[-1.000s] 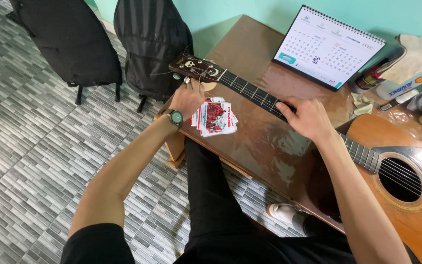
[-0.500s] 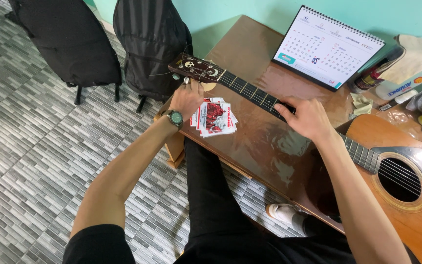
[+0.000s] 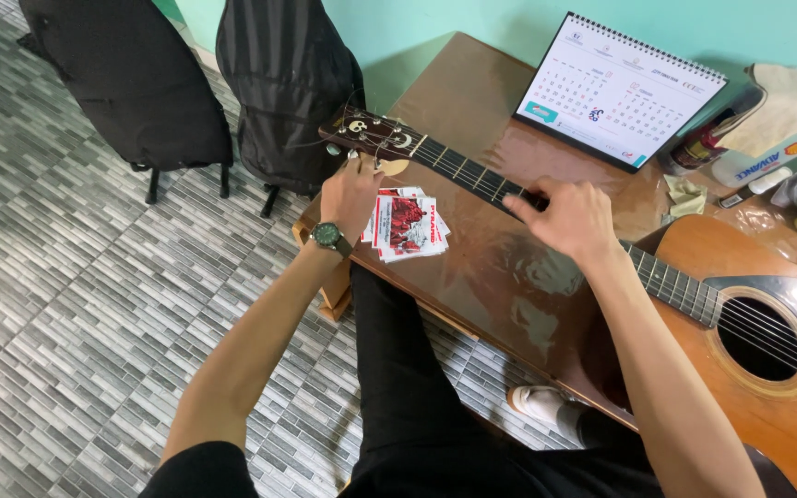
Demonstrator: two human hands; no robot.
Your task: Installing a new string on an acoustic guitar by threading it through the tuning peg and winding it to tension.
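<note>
While lying flat across the brown table [image 3: 472, 101], guitar [image 3: 740, 304] runs from lower right of frame to headstock [image 3: 366, 136] at upper centre. Left hand [image 3: 350, 194] at headstock's lower edge, fingers curled around the tuning pegs there; exact closure hidden behind knuckles, cannot tell how tight. Green-faced wristwatch [image 3: 328, 236] on that wrist. Right hand [image 3: 572, 219] pressed over the neck [image 3: 463, 171] at centre frame, fingers bent down onto the strings, thumb forward; holding the neck against the table, not wrapped fully round.

Small red-and-white packets [image 3: 406, 226] fanned just beside left hand, on table near its left edge. Headstock overhangs table corner. Desk calendar [image 3: 620, 88] upright at upper right, apart from the neck, with bare tabletop between. Clutter of cloths and bottles [image 3: 767, 148] crowded at far right edge. Two black chairs [image 3: 279, 83] upper left, close to headstock. Grey tiled floor [image 3: 66, 304] open at left.
</note>
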